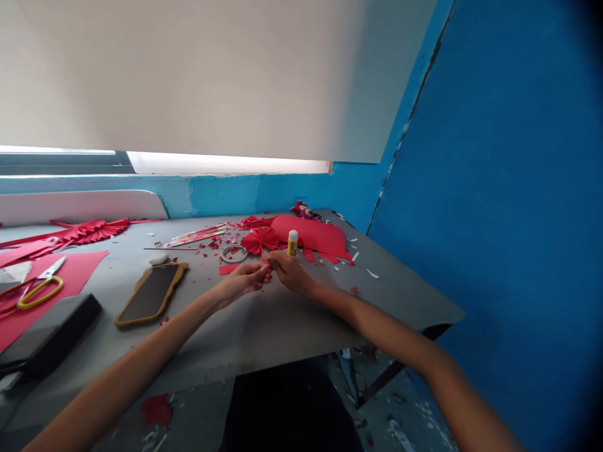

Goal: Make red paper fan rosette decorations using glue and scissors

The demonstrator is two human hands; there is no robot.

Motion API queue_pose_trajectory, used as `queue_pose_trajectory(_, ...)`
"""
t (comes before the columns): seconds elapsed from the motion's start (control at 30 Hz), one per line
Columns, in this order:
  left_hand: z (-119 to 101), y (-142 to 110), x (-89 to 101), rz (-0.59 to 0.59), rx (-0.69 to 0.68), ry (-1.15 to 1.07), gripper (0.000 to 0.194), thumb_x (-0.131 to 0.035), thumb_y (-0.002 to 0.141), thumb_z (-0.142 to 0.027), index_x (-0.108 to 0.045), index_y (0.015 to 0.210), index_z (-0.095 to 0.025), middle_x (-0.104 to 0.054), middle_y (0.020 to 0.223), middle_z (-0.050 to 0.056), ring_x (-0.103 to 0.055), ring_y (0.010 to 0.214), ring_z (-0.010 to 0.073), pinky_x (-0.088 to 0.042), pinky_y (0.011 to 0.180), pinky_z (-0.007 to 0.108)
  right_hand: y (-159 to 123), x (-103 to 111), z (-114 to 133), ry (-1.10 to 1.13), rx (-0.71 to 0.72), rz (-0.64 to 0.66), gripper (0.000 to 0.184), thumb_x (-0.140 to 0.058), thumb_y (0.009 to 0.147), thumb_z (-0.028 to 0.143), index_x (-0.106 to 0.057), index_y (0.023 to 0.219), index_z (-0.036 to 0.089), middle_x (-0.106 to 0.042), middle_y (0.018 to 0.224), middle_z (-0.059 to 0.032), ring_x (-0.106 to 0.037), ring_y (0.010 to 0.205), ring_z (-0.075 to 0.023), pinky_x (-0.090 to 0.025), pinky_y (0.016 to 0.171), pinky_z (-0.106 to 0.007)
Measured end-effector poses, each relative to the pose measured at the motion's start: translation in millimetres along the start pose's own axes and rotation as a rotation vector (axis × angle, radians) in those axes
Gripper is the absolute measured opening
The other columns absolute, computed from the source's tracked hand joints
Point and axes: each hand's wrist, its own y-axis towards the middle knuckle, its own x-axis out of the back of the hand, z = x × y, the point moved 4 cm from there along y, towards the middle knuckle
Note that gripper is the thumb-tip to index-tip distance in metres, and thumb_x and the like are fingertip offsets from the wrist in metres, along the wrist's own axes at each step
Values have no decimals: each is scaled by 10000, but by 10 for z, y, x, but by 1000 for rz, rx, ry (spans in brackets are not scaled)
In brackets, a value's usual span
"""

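One small red piece [266, 259] pinched above the grey table [414, 304]!

Most of it is hidden by the fingers, so its full outline cannot be made out. It is gripped by the left hand [245, 280], thumb and fingers closed; the right hand [288, 271] is brought right up beside it, fingertips pinched on the piece too, though the exact contact is covered. Bright red, thin, paper-like: that is all that is shown, just in front of a pleated red fan [260, 240]. The foot of the glue stick [293, 242] is blocked by the right hand. At far left, the dark box [54, 329] is cut off by the frame. And the writing? A yellow label is seen on the stick, its print too small to be read; the phone [153, 293] is left dark-screened.
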Motion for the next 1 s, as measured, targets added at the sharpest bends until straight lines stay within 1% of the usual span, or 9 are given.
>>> queue_pose_trajectory(0.13,-59,24,11,-33,-125,90,369,-753,719,-451,-630,834,-123,-608,725,3,-551,638,67,-421,623,175,80,-63,-14,172,-133,-18,338,-347,984,382,-477,744,182,-454,641,30,-421,584,-105,-338,584,-237)
queue_pose_trajectory(0.2,-92,30,25,-46,-192,161,383,-724,736,-480,-623,835,-124,-602,719,2,-551,634,79,-418,606,186,117,-91,-33,236,-167,-17,352,-351,978,403,-486,743,178,-450,641,31,-423,585,-103,-338,585,-240)
queue_pose_trajectory(0.33,-147,21,34,-70,-275,276,403,-690,748,-517,-623,840,-130,-602,705,6,-548,596,96,-401,555,202,163,-114,-78,337,-224,-22,374,-352,969,436,-480,728,181,-455,670,24,-430,616,-107,-365,631,-248)
queue_pose_trajectory(0.5,-202,-5,9,-96,-357,394,390,-656,781,-509,-631,862,-128,-615,692,16,-538,580,109,-394,541,213,190,-73,-45,417,-286,-33,400,-337,964,479,-419,699,191,-397,644,34,-387,594,-100,-344,593,-233)
queue_pose_trajectory(0.6,-227,-24,-12,-100,-391,450,384,-630,802,-507,-633,847,-126,-616,674,22,-536,585,118,-394,544,220,194,-30,24,391,-267,-9,418,-312,968,497,-401,696,193,-380,650,36,-380,598,-99,-336,597,-234)
queue_pose_trajectory(0.77,-268,-62,-38,-113,-428,523,341,-618,826,-467,-640,823,-127,-592,641,5,-528,570,110,-389,545,218,160,28,55,271,-203,31,369,-382,954,477,-430,726,191,-396,646,44,-387,589,-101,-316,581,-235)
queue_pose_trajectory(0.87,-263,-60,-36,-98,-418,540,326,-613,834,-448,-646,825,-124,-605,689,20,-551,605,123,-402,564,228,119,49,31,165,-172,44,333,-378,964,429,-445,744,188,-427,643,38,-418,595,-107,-315,588,-237)
queue_pose_trajectory(1.0,-216,-22,-16,-60,-397,520,320,-607,842,-438,-650,842,-121,-629,765,43,-582,666,138,-425,596,235,70,61,41,28,-82,47,284,-355,979,359,-433,762,192,-471,687,13,-457,639,-124,-340,630,-246)
